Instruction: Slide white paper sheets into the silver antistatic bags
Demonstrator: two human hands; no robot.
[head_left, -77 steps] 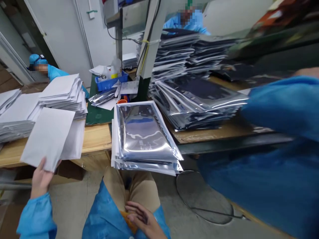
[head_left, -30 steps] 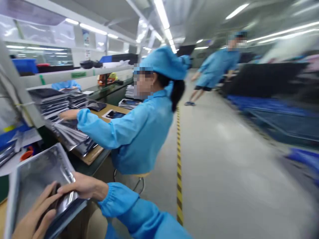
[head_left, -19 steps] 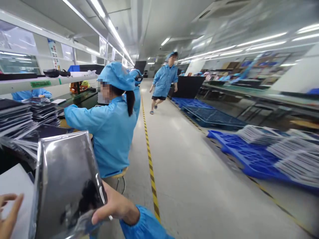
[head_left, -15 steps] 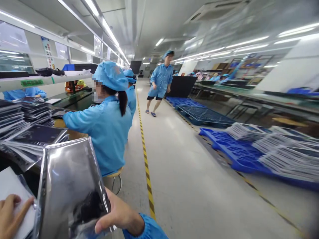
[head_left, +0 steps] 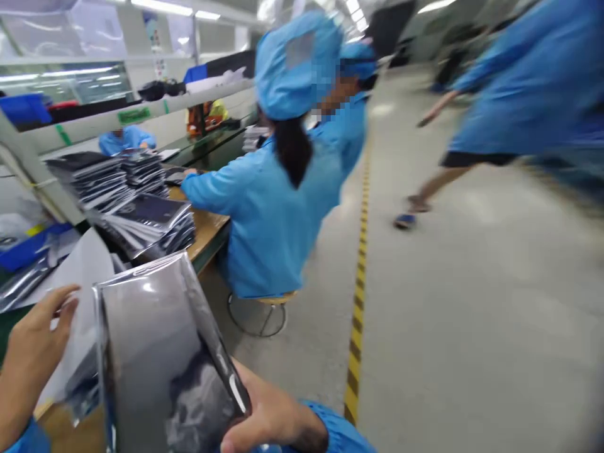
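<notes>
My right hand (head_left: 271, 418) grips the lower edge of a shiny silver bag (head_left: 160, 352) and holds it up, tilted, at the bottom left. My left hand (head_left: 31, 352) holds a white sheet (head_left: 82, 296) just left of the bag, fingers curled on its edge. Both sleeves are blue. Behind the bag lies a stack of more silver bags (head_left: 146, 223) on the wooden bench (head_left: 207, 229).
A person in a blue coat and cap (head_left: 278, 207) sits on a stool (head_left: 259, 311) at the bench to my right. Another person (head_left: 514, 107) walks across the aisle. A yellow-black floor line (head_left: 358, 296) runs along the grey floor. A blue tray (head_left: 19, 251) sits at left.
My view swung from the lap and bench out to the aisle, then back toward the bench. My right hand took a silver bag off the stack and raised it; the walking person came closer.
</notes>
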